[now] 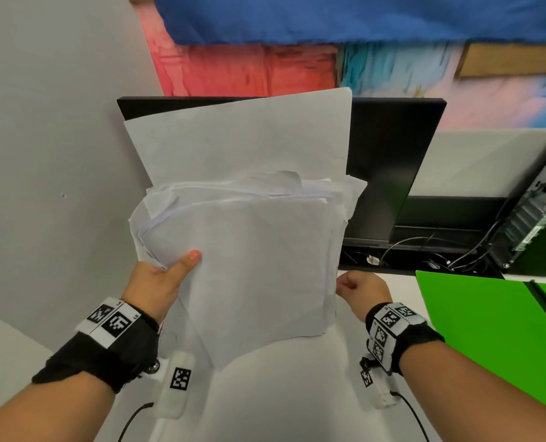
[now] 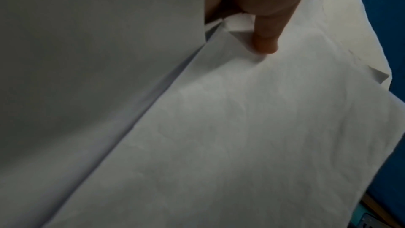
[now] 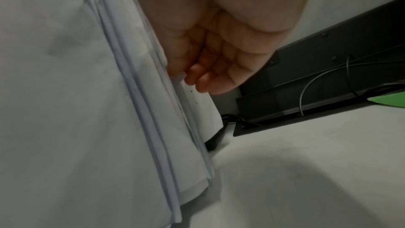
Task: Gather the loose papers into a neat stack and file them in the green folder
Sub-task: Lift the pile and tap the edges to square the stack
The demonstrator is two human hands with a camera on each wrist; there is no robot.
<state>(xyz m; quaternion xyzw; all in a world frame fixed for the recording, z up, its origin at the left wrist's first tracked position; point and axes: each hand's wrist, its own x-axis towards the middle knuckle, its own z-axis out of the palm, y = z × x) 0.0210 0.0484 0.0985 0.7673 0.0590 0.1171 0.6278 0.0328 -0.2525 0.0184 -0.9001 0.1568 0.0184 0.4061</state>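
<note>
An uneven stack of white papers (image 1: 259, 250) stands upright over the white desk (image 1: 281, 393), with one sheet sticking up well above the others. My left hand (image 1: 166, 279) grips its left edge, thumb (image 2: 265, 44) pressed on the front sheet (image 2: 241, 127). My right hand (image 1: 361, 287) is at the stack's right edge; its curled fingers (image 3: 206, 82) pinch the rear sheets (image 3: 65, 110) there. The green folder (image 1: 488, 323) lies flat on the desk to the right, apart from both hands, and a corner of the green folder (image 3: 390, 100) shows in the right wrist view.
A black monitor (image 1: 393, 161) stands right behind the papers. Cables (image 1: 425, 247) run along the desk's back edge, with a computer case (image 1: 536, 218) at the far right. A grey partition (image 1: 42, 154) closes the left side.
</note>
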